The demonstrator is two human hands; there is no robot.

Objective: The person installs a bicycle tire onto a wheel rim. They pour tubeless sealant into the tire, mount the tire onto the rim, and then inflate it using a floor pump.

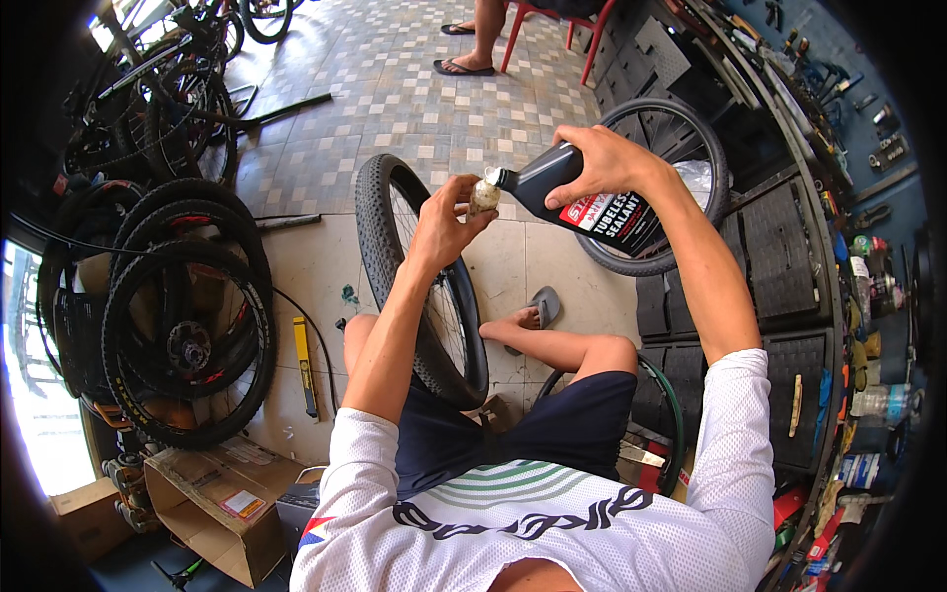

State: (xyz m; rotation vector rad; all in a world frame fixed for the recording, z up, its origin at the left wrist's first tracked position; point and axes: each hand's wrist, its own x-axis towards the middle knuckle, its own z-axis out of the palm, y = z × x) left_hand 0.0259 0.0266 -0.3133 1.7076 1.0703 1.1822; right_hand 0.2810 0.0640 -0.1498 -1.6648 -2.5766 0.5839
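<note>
My right hand (612,163) grips a black bottle of tubeless tyre sealant (541,184) with a red and white label. The bottle is tipped so its neck points left. My left hand (444,219) pinches a small, clear, whitish-stained container (484,195) right under the bottle's mouth. Whether liquid is flowing between them is too small to make out. Between my knees a bicycle wheel with a knobby black tyre (377,207) stands upright, leaning a little, just below my left hand.
Another wheel (712,148) leans on black drawers (779,259) at right. Several wheels (187,345) stack at left, near a yellow tool (305,360) and a cardboard box (202,503). Bicycles (178,109) stand far left. A person's sandalled foot (464,67) rests by a red chair (513,37).
</note>
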